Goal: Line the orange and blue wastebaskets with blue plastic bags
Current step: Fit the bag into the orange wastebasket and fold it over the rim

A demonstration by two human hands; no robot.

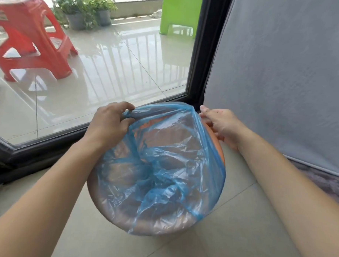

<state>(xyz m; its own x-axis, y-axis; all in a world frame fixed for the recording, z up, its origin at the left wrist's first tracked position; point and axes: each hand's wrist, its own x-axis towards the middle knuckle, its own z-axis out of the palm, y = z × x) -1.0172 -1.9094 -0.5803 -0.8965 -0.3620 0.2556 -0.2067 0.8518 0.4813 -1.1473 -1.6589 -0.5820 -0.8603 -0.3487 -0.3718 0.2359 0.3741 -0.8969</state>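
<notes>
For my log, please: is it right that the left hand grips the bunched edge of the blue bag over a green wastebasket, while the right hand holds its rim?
Not quite: the head view shows the wastebasket is orange, not green. The left hand does grip the bunched edge of the blue bag, and the right hand holds the rim.

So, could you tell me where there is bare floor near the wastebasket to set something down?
Bare floor lies before the wastebasket and left of it, to the window frame. Crowded behind and right: left hand, right hand, bag, grey curtain.
</notes>
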